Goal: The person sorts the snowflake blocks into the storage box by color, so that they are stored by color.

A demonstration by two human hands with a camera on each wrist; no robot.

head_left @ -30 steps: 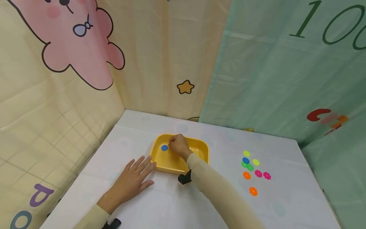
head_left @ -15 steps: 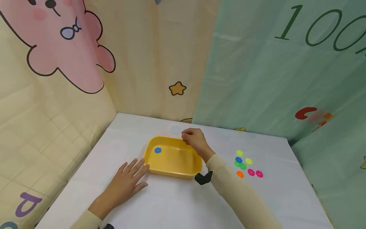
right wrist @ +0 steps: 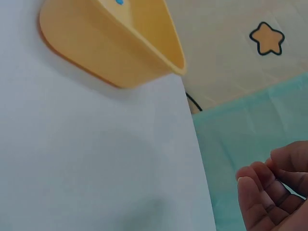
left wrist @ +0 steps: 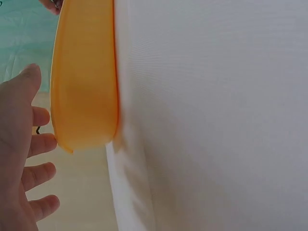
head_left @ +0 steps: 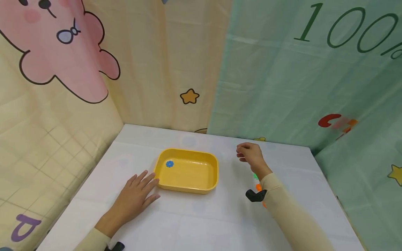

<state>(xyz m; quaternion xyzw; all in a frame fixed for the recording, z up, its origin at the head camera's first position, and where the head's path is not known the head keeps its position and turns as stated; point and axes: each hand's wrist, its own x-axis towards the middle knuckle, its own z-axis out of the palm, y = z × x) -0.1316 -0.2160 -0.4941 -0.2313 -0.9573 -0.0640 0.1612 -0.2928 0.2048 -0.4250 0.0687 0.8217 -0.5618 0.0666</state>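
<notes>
A shallow yellow tray (head_left: 186,189) sits on the white table, with one small blue flower-shaped disc (head_left: 169,164) lying inside near its left end. My left hand (head_left: 135,195) has its fingers spread, the fingertips at the tray's left edge; in the left wrist view they are beside the orange-looking tray wall (left wrist: 86,77). Right of the tray, above the table, is my right hand (head_left: 252,157). Its fingers bend loosely and I see nothing between them in the right wrist view. Under the right wrist peek a green disc (head_left: 255,176) and an orange disc (head_left: 258,187).
My right forearm (head_left: 292,209) covers most of the loose discs on the right. Printed curtains (head_left: 267,76) stand behind and along both sides of the table (head_left: 194,223). A black strap piece (head_left: 255,196) juts from the right wrist.
My right hand has come up out of the tray and moved right, toward the loose discs. The blue disc stays in the tray. My left hand remains at its edge; the view has shifted slightly.
</notes>
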